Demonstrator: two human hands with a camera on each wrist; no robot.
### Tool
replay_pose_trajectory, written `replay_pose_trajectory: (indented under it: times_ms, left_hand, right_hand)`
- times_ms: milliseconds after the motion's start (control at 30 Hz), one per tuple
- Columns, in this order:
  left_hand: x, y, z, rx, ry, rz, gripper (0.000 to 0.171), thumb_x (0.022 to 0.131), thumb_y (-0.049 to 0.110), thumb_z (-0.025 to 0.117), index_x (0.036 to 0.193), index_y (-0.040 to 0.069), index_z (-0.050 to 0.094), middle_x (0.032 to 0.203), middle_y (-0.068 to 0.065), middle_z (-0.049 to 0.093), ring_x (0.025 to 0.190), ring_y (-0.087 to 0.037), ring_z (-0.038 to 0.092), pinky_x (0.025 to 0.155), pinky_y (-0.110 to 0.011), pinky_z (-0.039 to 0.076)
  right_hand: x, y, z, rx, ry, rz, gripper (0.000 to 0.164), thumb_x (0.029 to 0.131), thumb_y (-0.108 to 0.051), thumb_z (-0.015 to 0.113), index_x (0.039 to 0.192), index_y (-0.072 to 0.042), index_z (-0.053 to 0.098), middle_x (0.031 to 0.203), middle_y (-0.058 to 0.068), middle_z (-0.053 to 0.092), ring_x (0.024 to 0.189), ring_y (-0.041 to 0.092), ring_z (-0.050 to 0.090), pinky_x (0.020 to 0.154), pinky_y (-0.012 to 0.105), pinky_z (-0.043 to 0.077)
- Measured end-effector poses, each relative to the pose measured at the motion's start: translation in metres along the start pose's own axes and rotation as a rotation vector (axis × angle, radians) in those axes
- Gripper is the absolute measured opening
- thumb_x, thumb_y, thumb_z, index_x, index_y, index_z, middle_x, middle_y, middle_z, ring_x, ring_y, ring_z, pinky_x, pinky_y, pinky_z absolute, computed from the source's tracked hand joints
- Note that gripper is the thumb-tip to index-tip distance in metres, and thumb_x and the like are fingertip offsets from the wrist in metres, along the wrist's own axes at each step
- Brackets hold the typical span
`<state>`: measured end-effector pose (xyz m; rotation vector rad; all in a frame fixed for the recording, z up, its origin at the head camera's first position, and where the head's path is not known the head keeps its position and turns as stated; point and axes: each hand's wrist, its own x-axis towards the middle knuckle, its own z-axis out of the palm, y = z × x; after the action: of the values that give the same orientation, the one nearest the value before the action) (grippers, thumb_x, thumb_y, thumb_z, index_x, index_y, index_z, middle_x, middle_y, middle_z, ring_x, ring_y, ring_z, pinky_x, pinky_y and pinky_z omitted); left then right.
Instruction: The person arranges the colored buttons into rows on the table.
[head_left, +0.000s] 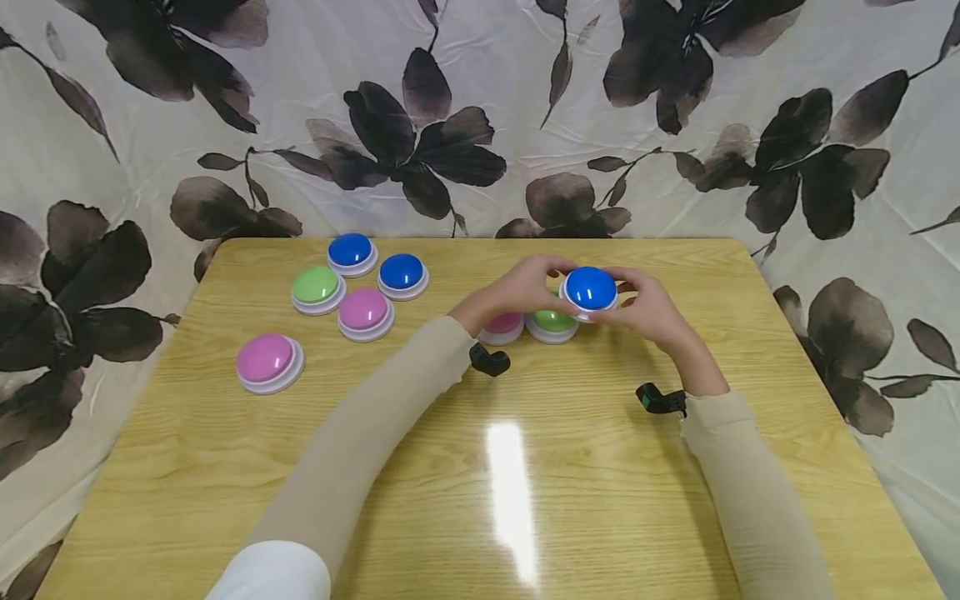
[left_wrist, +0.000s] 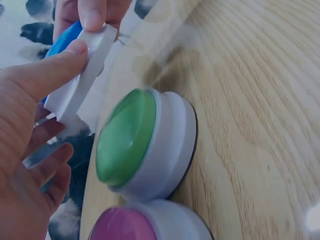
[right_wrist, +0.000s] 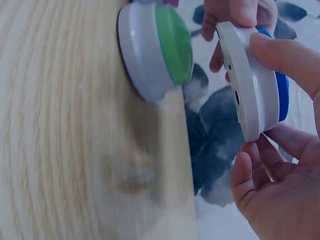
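Both hands hold one blue dome push button (head_left: 591,289) with a white base, raised off the table. My left hand (head_left: 525,287) pinches its left side, thumb on the white rim in the left wrist view. My right hand (head_left: 648,312) grips the opposite side; the right wrist view shows the underside of the base (right_wrist: 240,85) with small slots. Just below and left of it, a green button (left_wrist: 127,140) stands on the table, partly hidden by the held one in the head view. Beside the green one is a pink button (head_left: 502,325), partly covered by the left hand and wrist.
On the left of the wooden table (head_left: 600,500) stand several more buttons: a blue one (head_left: 350,249), another blue one (head_left: 401,272), a green one (head_left: 315,285), a pink one (head_left: 363,310) and a nearer pink one (head_left: 266,358). A floral cloth (head_left: 525,50) hangs behind the table.
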<state>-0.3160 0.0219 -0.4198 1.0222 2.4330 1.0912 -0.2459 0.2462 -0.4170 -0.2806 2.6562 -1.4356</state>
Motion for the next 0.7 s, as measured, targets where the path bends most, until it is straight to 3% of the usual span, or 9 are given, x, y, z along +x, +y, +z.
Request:
replay_pose_trajectory:
  times_ms: [267,500,700]
  left_hand:
    - [0.023,0.007,0.011,0.039,-0.06,-0.074,0.077,0.074,0.044,0.083,0.139,0.015,0.053,0.135,0.002,0.054,0.122,-0.017,0.046,0.101,-0.031,0.04]
    - [0.04,0.008,0.022,0.042,-0.102,-0.042,0.076,0.075,0.041,0.083,0.139,0.012,0.053,0.134,0.0,0.055,0.123,-0.016,0.047,0.102,-0.026,0.037]
    - [0.043,0.001,0.03,0.032,-0.118,-0.041,0.074,0.077,0.036,0.083,0.139,0.01,0.053,0.135,-0.001,0.055,0.122,-0.013,0.048,0.101,-0.023,0.038]
  right_hand:
    - [-0.005,0.015,-0.012,0.003,0.038,0.057,0.079,0.076,-0.027,0.085,0.141,-0.005,0.047,0.137,0.014,0.049,0.114,0.034,0.046,0.086,0.045,0.046]
    - [-0.008,0.029,-0.018,0.009,0.06,0.058,0.074,0.077,-0.022,0.085,0.139,-0.003,0.048,0.134,0.015,0.05,0.112,0.032,0.048,0.084,0.037,0.047]
    - [-0.006,0.038,-0.014,0.012,0.045,0.082,0.079,0.076,-0.025,0.085,0.14,-0.001,0.046,0.135,0.018,0.049,0.114,0.034,0.048,0.088,0.042,0.047]
